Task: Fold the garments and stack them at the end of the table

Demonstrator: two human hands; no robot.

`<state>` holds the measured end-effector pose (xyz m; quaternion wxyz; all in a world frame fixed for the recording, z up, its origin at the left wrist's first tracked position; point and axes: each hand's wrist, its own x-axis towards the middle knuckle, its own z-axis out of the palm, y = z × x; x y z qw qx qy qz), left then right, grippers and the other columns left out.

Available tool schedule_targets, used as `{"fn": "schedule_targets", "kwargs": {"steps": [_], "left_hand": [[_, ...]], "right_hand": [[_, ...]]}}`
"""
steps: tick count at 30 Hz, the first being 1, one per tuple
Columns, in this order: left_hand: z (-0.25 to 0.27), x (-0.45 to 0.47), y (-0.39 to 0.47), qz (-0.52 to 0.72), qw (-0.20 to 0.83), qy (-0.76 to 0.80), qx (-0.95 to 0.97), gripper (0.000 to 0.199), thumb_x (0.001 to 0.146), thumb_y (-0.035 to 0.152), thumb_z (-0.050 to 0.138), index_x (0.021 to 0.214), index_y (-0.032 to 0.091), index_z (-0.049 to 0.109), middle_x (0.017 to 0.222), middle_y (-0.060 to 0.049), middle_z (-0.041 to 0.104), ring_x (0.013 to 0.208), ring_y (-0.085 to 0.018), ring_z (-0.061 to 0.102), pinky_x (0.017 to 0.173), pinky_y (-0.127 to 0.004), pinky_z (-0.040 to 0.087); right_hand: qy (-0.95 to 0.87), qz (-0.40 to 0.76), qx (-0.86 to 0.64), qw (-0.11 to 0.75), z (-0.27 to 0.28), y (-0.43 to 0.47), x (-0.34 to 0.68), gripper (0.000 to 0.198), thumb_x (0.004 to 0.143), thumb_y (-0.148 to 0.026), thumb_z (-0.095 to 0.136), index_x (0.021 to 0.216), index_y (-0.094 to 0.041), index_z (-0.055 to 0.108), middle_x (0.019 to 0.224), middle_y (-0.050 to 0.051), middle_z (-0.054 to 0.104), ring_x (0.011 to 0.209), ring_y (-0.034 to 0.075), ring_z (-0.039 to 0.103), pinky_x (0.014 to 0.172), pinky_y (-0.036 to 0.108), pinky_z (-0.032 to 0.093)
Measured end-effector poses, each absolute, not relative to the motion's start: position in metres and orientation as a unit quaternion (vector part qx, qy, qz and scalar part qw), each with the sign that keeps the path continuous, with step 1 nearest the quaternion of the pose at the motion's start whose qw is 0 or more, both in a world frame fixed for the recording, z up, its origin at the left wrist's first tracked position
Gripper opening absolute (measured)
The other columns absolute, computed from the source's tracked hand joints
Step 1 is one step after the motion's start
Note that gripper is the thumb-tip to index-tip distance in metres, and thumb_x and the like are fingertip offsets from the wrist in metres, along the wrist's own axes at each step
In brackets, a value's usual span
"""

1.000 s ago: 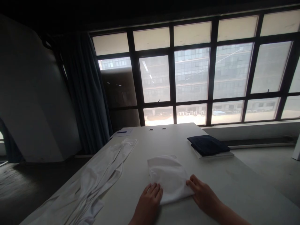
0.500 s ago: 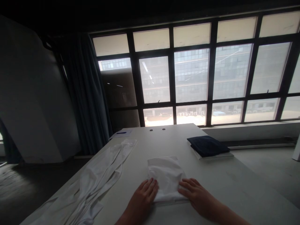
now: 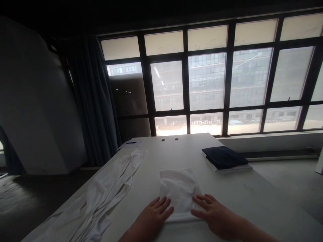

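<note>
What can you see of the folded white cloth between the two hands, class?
The folded white cloth looks like plain, soft fabric with shallow wrinkles. It lies flat on the white table as a roughly rectangular bundle. The left hand rests on its left side near the front, the right hand on its right.

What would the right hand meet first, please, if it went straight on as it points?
The right hand would first meet the folded white cloth, which it seems to touch; beyond, whether it clears the left hand is unclear.
</note>
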<state>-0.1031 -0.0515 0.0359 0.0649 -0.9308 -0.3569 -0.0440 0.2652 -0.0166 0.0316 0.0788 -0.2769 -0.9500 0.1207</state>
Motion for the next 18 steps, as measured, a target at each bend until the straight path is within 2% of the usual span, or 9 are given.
{"fn": "schedule_targets", "kwargs": {"steps": [2, 4, 6, 8, 11, 13, 16, 18], "left_hand": [[0.034, -0.108, -0.052, -0.058, -0.001, -0.362, -0.930, 0.090, 0.071, 0.001, 0.057, 0.151, 0.034, 0.035, 0.159, -0.005, 0.036, 0.144, -0.027, 0.037, 0.116, -0.046, 0.036], [0.029, -0.113, -0.051, -0.106, -0.085, -0.368, -0.920, 0.090, 0.066, 0.000, 0.052, 0.149, 0.034, 0.040, 0.159, -0.005, 0.036, 0.146, -0.027, 0.033, 0.116, -0.050, 0.035], [0.020, -0.116, -0.047, -0.200, -0.167, -0.391, -0.882, 0.080, 0.066, 0.000, 0.048, 0.140, 0.031, 0.052, 0.155, -0.006, 0.043, 0.145, -0.026, 0.034, 0.113, -0.052, 0.037], [0.011, -0.115, -0.038, -0.300, -0.225, -0.439, -0.817, 0.064, 0.069, 0.004, 0.047, 0.127, 0.028, 0.061, 0.150, -0.007, 0.050, 0.140, -0.027, 0.043, 0.108, -0.050, 0.043], [0.003, -0.110, -0.019, -0.387, -0.276, -0.542, -0.693, 0.044, 0.077, 0.017, 0.051, 0.118, 0.024, 0.063, 0.139, -0.009, 0.058, 0.123, -0.028, 0.059, 0.094, -0.043, 0.053], [0.001, -0.108, -0.003, -0.411, -0.300, -0.608, -0.610, 0.036, 0.083, 0.030, 0.052, 0.117, 0.022, 0.061, 0.127, -0.010, 0.064, 0.110, -0.027, 0.065, 0.086, -0.038, 0.054], [0.004, -0.108, 0.025, -0.419, -0.308, -0.659, -0.544, 0.044, 0.086, 0.047, 0.054, 0.117, 0.017, 0.057, 0.118, -0.013, 0.067, 0.103, -0.026, 0.067, 0.083, -0.035, 0.053], [0.007, -0.109, 0.048, -0.413, -0.303, -0.673, -0.533, 0.050, 0.087, 0.050, 0.057, 0.121, 0.014, 0.053, 0.117, -0.014, 0.066, 0.106, -0.026, 0.065, 0.086, -0.034, 0.050]], "right_hand": [[-0.951, 0.115, -0.276, 0.081, 0.036, -0.020, 0.264, 0.082, 0.074, -0.013, 0.056, 0.149, -0.040, 0.039, 0.162, 0.006, 0.031, 0.147, 0.031, 0.030, 0.116, 0.056, 0.023], [-0.948, 0.092, -0.291, 0.093, 0.038, -0.025, 0.256, 0.068, 0.079, -0.022, 0.060, 0.144, -0.038, 0.046, 0.157, 0.008, 0.040, 0.141, 0.033, 0.037, 0.114, 0.058, 0.025], [-0.941, 0.058, -0.313, 0.117, 0.039, -0.030, 0.240, 0.047, 0.084, -0.031, 0.059, 0.131, -0.033, 0.056, 0.147, 0.009, 0.050, 0.134, 0.032, 0.044, 0.112, 0.058, 0.026], [-0.936, 0.031, -0.322, 0.141, 0.037, -0.034, 0.217, 0.032, 0.086, -0.033, 0.060, 0.117, -0.027, 0.061, 0.135, 0.009, 0.055, 0.125, 0.030, 0.048, 0.110, 0.053, 0.030], [-0.941, -0.006, -0.301, 0.153, 0.031, -0.035, 0.177, 0.025, 0.084, -0.032, 0.063, 0.106, -0.023, 0.059, 0.122, 0.009, 0.058, 0.112, 0.028, 0.051, 0.103, 0.046, 0.037], [-0.949, -0.044, -0.276, 0.146, 0.026, -0.033, 0.154, 0.017, 0.085, -0.027, 0.060, 0.100, -0.021, 0.059, 0.111, 0.009, 0.060, 0.103, 0.026, 0.053, 0.097, 0.043, 0.040], [-0.959, -0.073, -0.236, 0.137, 0.020, -0.027, 0.131, 0.011, 0.087, -0.026, 0.056, 0.095, -0.020, 0.058, 0.098, 0.008, 0.061, 0.090, 0.024, 0.054, 0.085, 0.038, 0.043], [-0.961, -0.069, -0.225, 0.144, 0.016, -0.024, 0.124, 0.014, 0.088, -0.031, 0.056, 0.096, -0.020, 0.057, 0.095, 0.007, 0.062, 0.086, 0.022, 0.055, 0.079, 0.035, 0.042]]}}
